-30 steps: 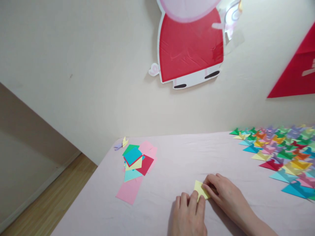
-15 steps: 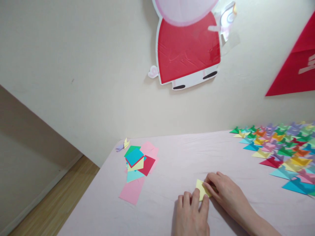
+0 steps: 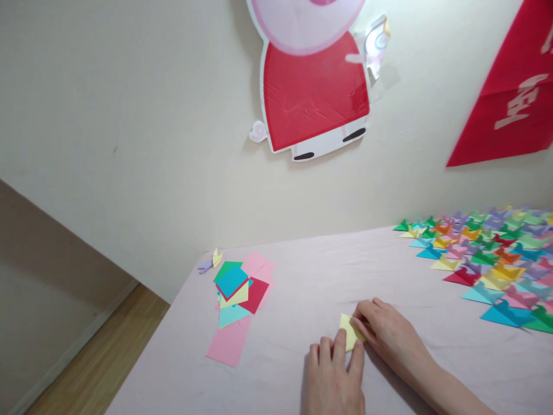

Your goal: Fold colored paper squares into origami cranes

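The yellow paper [image 3: 349, 329] lies on the cloth [image 3: 280, 374] between the 2 hands, its far corner sticking out beyond the fingertips. The right hand [image 3: 391, 334] has its thumb and curled fingers closed on the paper's right edge. The left hand [image 3: 334, 374] is palm down with its fingers a little spread; its index finger and thumb rest at the paper's near left side, without pinching it.

Well left of the grip is an overlapping heap of sheets [image 3: 233, 279] in green, blue, red, yellow, aqua and pink, with 1 pink sheet [image 3: 228, 344] reaching out on its near side. Beyond the heap, at the cloth's far left corner, are 2 small folded bits, a yellow bit [image 3: 216, 258] and a lilac bit [image 3: 206, 266].

To the right of the grip and farther off, many folded birds [image 3: 492, 253] stand close together in mixed colours; a blue bird [image 3: 507, 314] is among the nearest. Beyond the grip, a red-bodied cutout [image 3: 315, 92] is on the wall [image 3: 173, 173].
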`<state>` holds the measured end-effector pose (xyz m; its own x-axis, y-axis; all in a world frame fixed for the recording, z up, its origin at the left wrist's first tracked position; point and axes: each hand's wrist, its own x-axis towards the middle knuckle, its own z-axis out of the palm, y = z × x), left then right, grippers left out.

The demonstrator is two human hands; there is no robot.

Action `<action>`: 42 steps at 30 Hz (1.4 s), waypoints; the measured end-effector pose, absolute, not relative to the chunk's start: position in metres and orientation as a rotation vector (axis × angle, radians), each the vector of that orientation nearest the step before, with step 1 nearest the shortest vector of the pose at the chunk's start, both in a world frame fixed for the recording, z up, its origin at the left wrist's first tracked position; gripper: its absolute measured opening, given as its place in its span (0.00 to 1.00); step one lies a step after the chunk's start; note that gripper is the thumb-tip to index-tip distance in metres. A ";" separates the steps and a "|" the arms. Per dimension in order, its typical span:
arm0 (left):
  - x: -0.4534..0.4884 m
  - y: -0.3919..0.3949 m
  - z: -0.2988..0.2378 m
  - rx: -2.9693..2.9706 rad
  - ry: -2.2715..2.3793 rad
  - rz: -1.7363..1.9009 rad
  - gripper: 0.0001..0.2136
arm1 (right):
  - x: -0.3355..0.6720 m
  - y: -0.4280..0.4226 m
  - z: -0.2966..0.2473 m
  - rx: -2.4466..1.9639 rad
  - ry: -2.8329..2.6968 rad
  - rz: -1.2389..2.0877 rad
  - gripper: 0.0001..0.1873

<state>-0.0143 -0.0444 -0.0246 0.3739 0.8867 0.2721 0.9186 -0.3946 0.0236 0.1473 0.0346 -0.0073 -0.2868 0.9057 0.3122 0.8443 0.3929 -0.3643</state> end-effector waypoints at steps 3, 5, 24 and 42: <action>-0.014 -0.044 -0.027 -2.481 -1.646 -0.380 0.25 | 0.147 0.035 -0.007 -1.520 -2.201 0.191 0.09; -0.013 -0.044 -0.028 -2.470 -1.641 -0.399 0.24 | 0.147 0.035 -0.009 -1.511 -2.209 0.194 0.09; -0.006 -0.039 -0.025 -2.530 -1.553 -0.169 0.21 | 0.154 0.019 -0.004 -1.463 -2.135 0.277 0.06; -0.031 -0.069 -0.020 -2.438 -1.675 -0.127 0.22 | 0.198 0.028 -0.016 -1.578 -2.085 0.126 0.13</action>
